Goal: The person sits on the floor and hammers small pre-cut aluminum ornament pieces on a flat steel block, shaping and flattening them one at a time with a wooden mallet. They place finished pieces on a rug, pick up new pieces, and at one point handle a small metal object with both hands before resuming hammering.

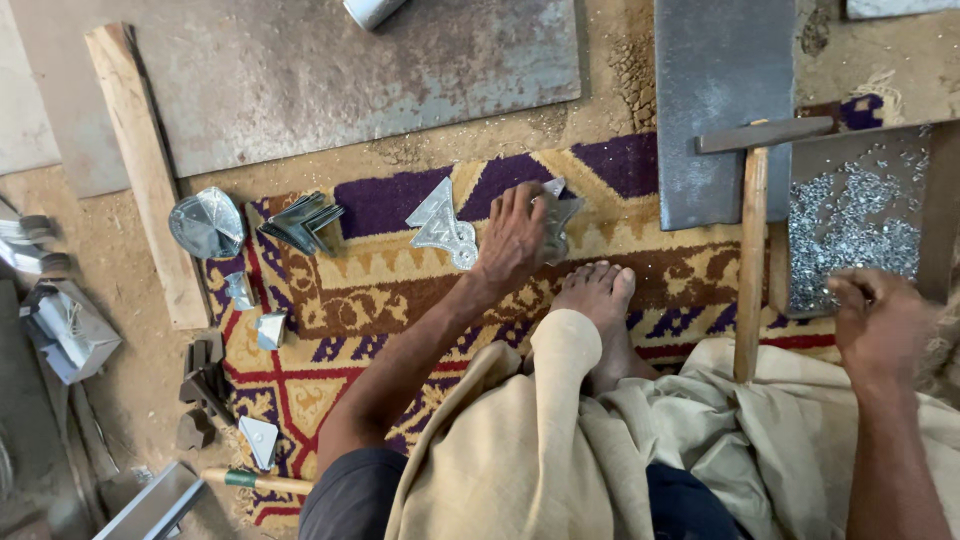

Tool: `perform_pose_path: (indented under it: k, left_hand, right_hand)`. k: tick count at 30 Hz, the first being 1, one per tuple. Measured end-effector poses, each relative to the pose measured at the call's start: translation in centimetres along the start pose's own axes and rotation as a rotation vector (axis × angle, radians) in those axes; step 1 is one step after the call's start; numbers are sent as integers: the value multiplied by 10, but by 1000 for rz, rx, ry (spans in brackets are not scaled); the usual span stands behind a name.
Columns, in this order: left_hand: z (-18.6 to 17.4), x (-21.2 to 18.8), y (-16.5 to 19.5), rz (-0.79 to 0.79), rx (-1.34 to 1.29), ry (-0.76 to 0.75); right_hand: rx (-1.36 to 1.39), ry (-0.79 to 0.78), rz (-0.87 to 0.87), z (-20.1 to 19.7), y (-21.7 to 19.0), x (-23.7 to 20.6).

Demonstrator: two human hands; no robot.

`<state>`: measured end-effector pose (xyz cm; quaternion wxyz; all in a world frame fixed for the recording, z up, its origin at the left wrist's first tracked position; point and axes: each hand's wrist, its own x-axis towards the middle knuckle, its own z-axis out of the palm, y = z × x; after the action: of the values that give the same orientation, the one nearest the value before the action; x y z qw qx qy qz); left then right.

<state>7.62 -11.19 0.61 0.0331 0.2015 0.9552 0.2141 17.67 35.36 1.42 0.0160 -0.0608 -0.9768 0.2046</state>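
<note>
— What is the left hand doing on the carpet?

— I see the left hand (517, 235) spread palm-down over a cut sheet-metal ornament (558, 222), fingers curled around its edge, gripping it where it lies on the patterned carpet (400, 290). The piece sits just beyond the person's bare foot (600, 300), near the purple-and-gold band of the weave.

— And beside it?

— Just to its left lies a second embossed metal ornament (441, 227), pointed at the top and scrolled at the base, flat on the carpet and apart from the hand.

— The right hand?

— The right hand (878, 325) rests at the near edge of a tray of small silver rivets (850, 220). Its fingers are bent inward, but I cannot tell whether they pinch anything. A hammer with a wooden handle (752, 250) stands between the tray and the foot, its dark head at the top.

— What else do I have in view?

— Farther left on the carpet I see a stack of folded metal strips (300, 222), a round domed metal disc (206, 224) at the carpet's border, and a few small triangular metal pieces (260, 440). A wooden plank (148, 170) lies on the dirt floor beside a large rusted steel sheet (350, 70). A grey steel plate (722, 110) lies above the hammer head. Beige cloth (540, 440) drapes over the person's lap.
</note>
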Motion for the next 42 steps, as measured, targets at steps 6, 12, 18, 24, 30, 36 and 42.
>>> perform_pose_path:
  k: [6,12,18,24,30,36,42]
  left_hand:
    - [-17,9,-5,-123,-779,196]
    - [-44,26,7,-694,-1402,115]
    - [-48,39,38,-579,-1408,176]
    - [-53,49,62,-661,-1372,170]
    - [-38,54,63,-693,-1427,250]
    - [-22,68,78,-666,-1395,256]
    - [-7,86,97,-700,-1575,242]
  right_hand:
    - [80,75,58,-8,-12,-3]
    - [198,124,126,-29,-54,14]
    - [504,188,-5,-34,-112,43]
    - [157,150,-307,-3,-188,101]
    - [215,270,-344,-22,-192,65]
    - [849,-229,519,-19,-170,28]
    - [909,-173,539,-46,-159,9]
